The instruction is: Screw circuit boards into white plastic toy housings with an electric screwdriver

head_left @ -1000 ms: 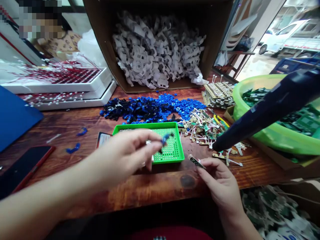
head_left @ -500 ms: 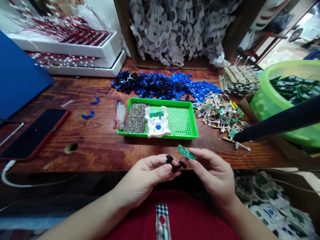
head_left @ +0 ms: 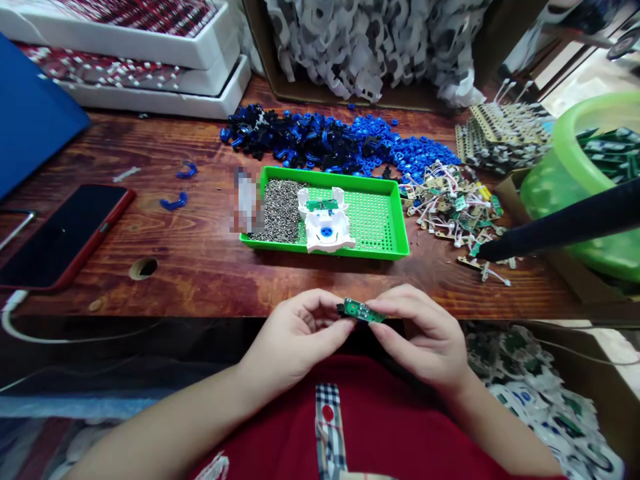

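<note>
Both hands meet just past the table's front edge. Between thumb and fingers, my right hand (head_left: 420, 330) pinches a small green circuit board (head_left: 361, 311). My left hand (head_left: 303, 340) is closed on a small black plastic part (head_left: 341, 309), mostly hidden behind the board and fingers. The board lies against the black part; whether they are joined I cannot tell. Beyond the hands stands a green tray (head_left: 380, 251) with many small metal screws (head_left: 281, 212) in its left side. A white plastic housing (head_left: 327, 230) with a blue piece and a green board rests across the tray.
Behind the tray lie heaped blue and black plastic parts (head_left: 325, 143). Wired boards (head_left: 455, 207) pile up at right, near a green tub (head_left: 540, 193) and a dark bar (head_left: 560, 230). A phone (head_left: 60, 233) lies at left. A box of white housings (head_left: 370, 50) stands behind.
The circuit board has come down and left onto the black part, and my hands are closer together. The view has shifted, so the table sits higher in the picture.
</note>
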A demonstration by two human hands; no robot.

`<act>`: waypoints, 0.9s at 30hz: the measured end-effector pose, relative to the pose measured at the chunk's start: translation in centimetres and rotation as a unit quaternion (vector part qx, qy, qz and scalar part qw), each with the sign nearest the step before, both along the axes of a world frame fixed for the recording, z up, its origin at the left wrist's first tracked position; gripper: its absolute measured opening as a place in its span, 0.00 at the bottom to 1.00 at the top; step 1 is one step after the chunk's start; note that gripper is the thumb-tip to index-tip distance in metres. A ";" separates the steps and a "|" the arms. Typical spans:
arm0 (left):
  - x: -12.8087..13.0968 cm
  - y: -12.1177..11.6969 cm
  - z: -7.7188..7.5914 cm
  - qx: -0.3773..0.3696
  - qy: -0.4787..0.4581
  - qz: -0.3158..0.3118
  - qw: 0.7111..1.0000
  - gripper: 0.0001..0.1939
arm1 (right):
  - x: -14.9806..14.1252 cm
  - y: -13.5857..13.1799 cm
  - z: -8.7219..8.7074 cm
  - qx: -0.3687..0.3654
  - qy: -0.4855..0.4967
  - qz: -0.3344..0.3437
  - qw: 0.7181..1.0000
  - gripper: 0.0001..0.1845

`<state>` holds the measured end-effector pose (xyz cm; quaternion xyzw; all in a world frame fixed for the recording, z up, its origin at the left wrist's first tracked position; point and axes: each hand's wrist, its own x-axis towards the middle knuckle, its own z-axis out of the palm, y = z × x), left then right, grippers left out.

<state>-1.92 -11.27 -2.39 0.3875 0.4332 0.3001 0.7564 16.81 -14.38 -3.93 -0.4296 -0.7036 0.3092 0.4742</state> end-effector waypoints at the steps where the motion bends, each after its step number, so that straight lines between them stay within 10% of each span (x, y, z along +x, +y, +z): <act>1: 0.0 0.0 0.1 0.003 0.010 0.002 1.000 0.05 | 0.0 0.0 0.1 -0.004 -0.008 0.003 1.000 0.20; 27: 0.0 0.0 -0.6 0.012 0.066 0.001 0.998 0.08 | -1.2 -0.9 0.4 -0.098 -0.041 -0.056 0.993 0.13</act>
